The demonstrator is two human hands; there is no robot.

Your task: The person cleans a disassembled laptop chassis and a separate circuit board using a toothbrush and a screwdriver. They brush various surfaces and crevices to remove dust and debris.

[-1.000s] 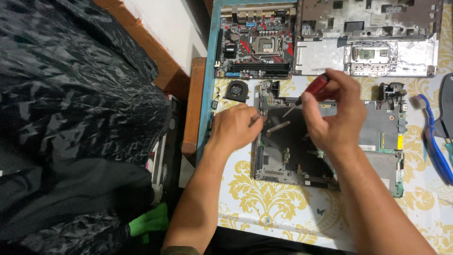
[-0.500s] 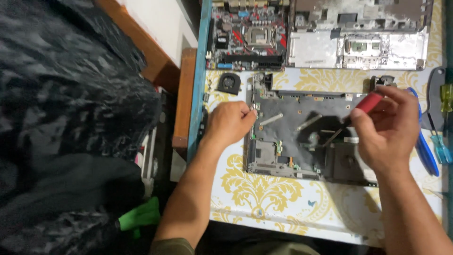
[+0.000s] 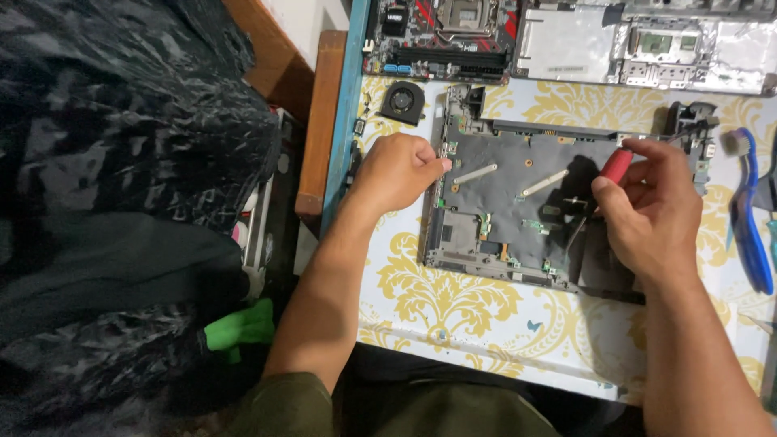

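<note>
Left hand [image 3: 396, 171] curled shut, fingertips pinching the left edge of the laptop base [image 3: 518, 210], which lies flat on the yellow-patterned tablecloth [image 3: 453, 311]. Right hand [image 3: 651, 214] wraps a red-handled screwdriver [image 3: 603, 182], tip angled down onto the board; tip looks to touch near a small connector, hard to tell under shadow. Small black fan [image 3: 402, 101] sits just above the left hand. Desktop motherboard [image 3: 441, 36] and silver laptop cover [image 3: 647, 48] at the top edge. Blue toothbrush [image 3: 749, 218] far right.
</note>
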